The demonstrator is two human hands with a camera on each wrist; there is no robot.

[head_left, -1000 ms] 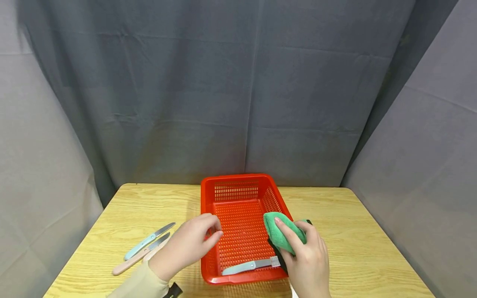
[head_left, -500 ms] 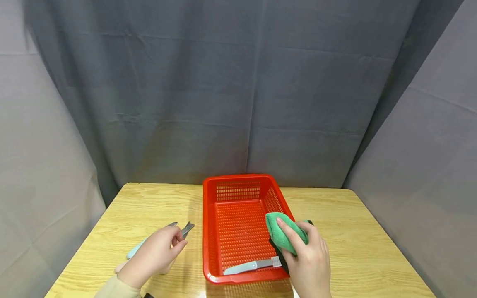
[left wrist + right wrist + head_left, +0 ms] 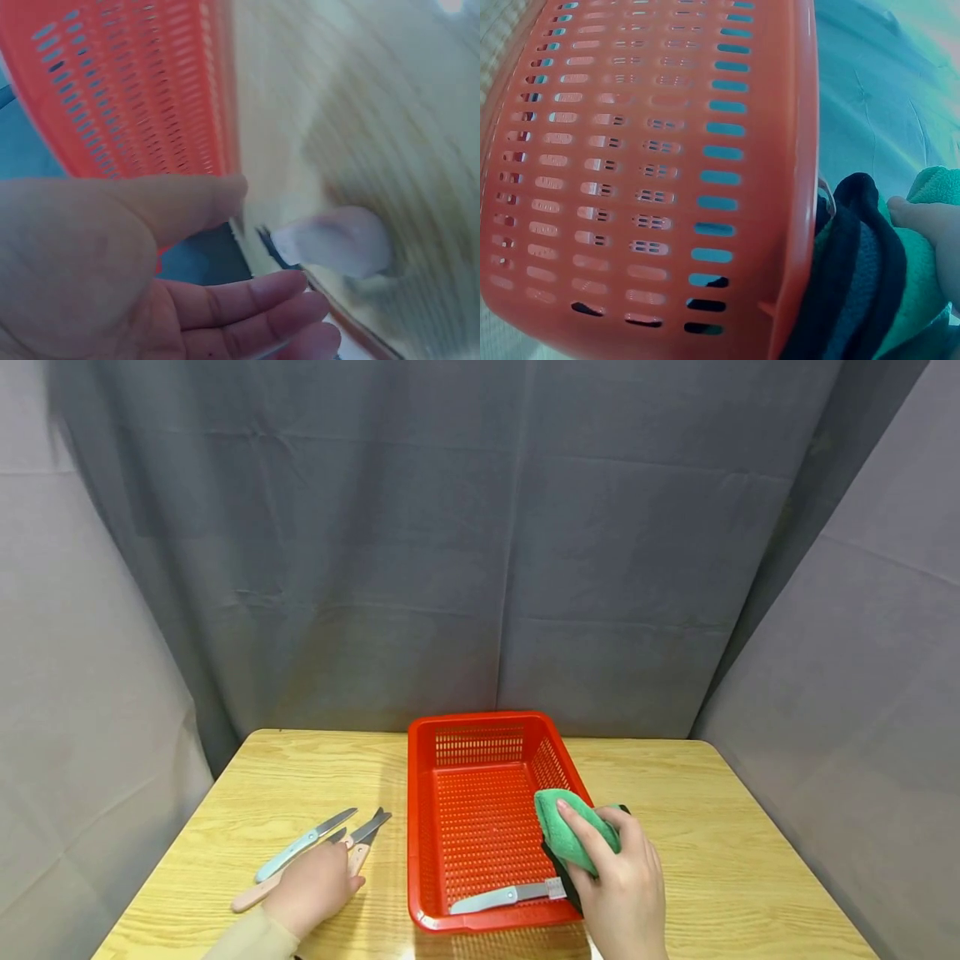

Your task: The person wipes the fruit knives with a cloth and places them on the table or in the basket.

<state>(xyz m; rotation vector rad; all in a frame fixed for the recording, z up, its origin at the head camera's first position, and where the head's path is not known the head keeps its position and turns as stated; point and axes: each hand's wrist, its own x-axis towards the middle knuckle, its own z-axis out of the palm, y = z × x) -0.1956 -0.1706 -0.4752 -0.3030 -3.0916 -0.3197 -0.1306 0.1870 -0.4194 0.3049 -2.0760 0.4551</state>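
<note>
A gray curtain (image 3: 390,527) hung behind a wood-grain table (image 3: 712,827), where a red perforated plastic basket (image 3: 480,718) stood between a person's two hands. At its right rim the right hand (image 3: 626,885) gripped a folded green cloth (image 3: 566,843) with black trim, which covered the basket's near right corner. To the left, the left hand (image 3: 315,885) hung loosely over several knives, its thumb and fingers apart and holding nothing; whether it touched a handle could not be told.

A light-blue-handled knife (image 3: 309,839) lay on the far side of that hand, beside a pink-handled knife (image 3: 255,895) half covered by it. Near the fingers, a peach-handled knife (image 3: 358,858) lay crossed with another blade (image 3: 371,828), whose handle was mostly hidden. Inside the basket, a pale-handled knife (image 3: 487,900) lay along the front wall, its tip out of sight behind a small whitish tag (image 3: 555,887), too small to read. The left wrist view was blurred.
</note>
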